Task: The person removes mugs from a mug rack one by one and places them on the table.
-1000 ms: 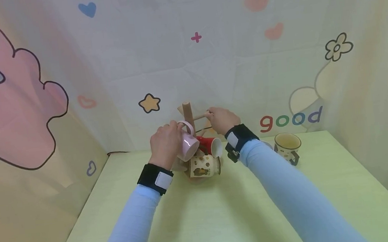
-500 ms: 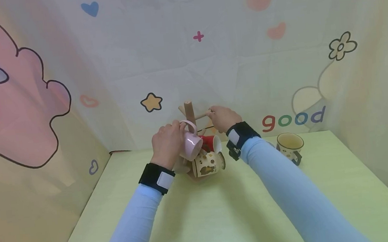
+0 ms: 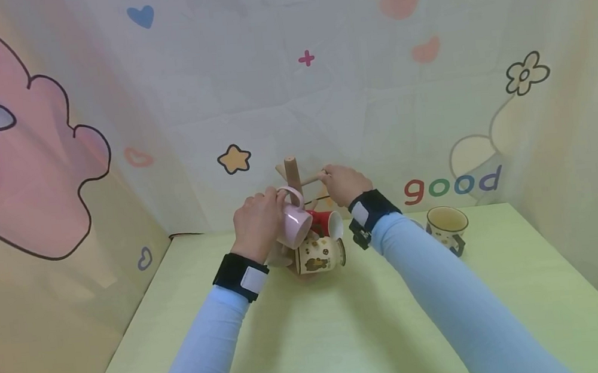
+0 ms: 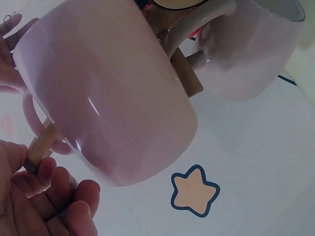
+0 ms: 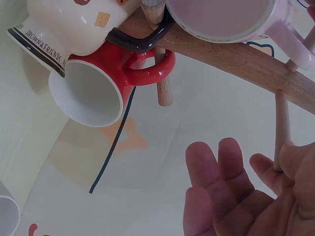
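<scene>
A wooden mug tree [image 3: 292, 174] stands at the back of the table. My left hand [image 3: 256, 220] pinches the end of one of its pegs [image 4: 39, 147] between thumb and finger. On that peg hangs a shiny pink mug [image 3: 295, 226] by its handle, tilted with its mouth toward the post. The thumb and forefinger of my right hand [image 3: 348, 184] pinch another peg [image 5: 282, 120], which is bare. Lower down hang a red mug [image 3: 324, 224] with a white inside, a cream bear mug [image 3: 317, 255] lying sideways, and a pale mug [image 4: 246, 54] partly hidden by my left hand.
On the right of the table [image 3: 313, 335] stands an upright cream mug [image 3: 446, 226] with a dark handle. Close beside it, a white mug [image 5: 7, 216] is mostly hidden behind my right forearm in the head view. A printed curtain [image 3: 368, 114] hangs right behind the mug tree.
The lower bear mug and the mug tree have shifted slightly, with the head view moving a little too. Both hands keep their pinch on the pegs.
</scene>
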The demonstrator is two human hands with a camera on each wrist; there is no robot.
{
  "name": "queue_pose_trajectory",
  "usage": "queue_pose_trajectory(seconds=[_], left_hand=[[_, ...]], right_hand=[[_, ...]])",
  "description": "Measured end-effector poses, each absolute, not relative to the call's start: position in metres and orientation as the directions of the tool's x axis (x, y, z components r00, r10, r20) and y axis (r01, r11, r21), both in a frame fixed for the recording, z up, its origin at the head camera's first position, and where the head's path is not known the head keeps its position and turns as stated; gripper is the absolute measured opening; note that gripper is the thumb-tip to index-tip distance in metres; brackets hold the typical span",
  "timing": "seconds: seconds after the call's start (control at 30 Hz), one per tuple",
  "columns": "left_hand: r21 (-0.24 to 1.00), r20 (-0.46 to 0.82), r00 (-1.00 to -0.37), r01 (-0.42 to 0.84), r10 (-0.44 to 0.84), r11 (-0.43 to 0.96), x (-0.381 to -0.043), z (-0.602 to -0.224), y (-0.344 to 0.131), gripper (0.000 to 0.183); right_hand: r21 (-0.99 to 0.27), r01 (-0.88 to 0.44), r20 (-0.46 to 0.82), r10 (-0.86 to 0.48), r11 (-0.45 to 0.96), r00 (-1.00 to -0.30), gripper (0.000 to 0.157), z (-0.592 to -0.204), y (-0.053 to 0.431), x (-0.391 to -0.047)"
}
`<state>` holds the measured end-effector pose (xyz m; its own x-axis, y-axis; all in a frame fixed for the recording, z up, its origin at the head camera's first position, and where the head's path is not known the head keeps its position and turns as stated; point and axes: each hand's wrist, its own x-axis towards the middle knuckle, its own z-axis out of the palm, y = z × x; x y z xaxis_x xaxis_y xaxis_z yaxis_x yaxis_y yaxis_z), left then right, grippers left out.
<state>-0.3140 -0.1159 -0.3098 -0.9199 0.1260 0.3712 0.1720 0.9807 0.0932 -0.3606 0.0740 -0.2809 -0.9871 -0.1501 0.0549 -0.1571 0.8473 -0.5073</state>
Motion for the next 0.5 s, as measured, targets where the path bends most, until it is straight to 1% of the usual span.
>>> queue_pose_trajectory(seconds=[0.1,0.23,0.3,0.33,0.4,0.5], left_hand=[[0.098,0.366,-0.923,0.168,0.122,0.981,-0.313,-0.310,-0.116,0.032],[0.050,0.353,-0.924,0.178,0.150,0.983,-0.311,-0.311,-0.119,0.034],[0.056,0.356,-0.922,0.185,0.154,0.981,-0.310,-0.312,-0.121,0.034],[0.070,0.360,-0.921,0.188,0.151,0.980,-0.310,-0.313,-0.123,0.033],[0.151,0.370,-0.922,0.185,0.118,0.971,-0.309,-0.314,-0.126,0.032],[0.277,0.370,-0.927,0.169,0.057,0.946,-0.308,-0.318,-0.131,0.039]], right_hand=[[-0.484,-0.165,0.070,-0.149,0.860,-0.986,0.042,-0.280,0.074,-0.356],[-0.435,-0.180,0.091,-0.157,0.882,-0.984,0.042,-0.283,0.079,-0.352],[-0.412,-0.183,0.096,-0.157,0.893,-0.983,0.043,-0.286,0.083,-0.351],[-0.407,-0.182,0.096,-0.157,0.895,-0.983,0.042,-0.288,0.086,-0.350],[-0.405,-0.175,0.089,-0.152,0.897,-0.984,0.043,-0.292,0.091,-0.348],[-0.393,-0.175,0.093,-0.150,0.903,-0.984,0.046,-0.299,0.098,-0.344]])
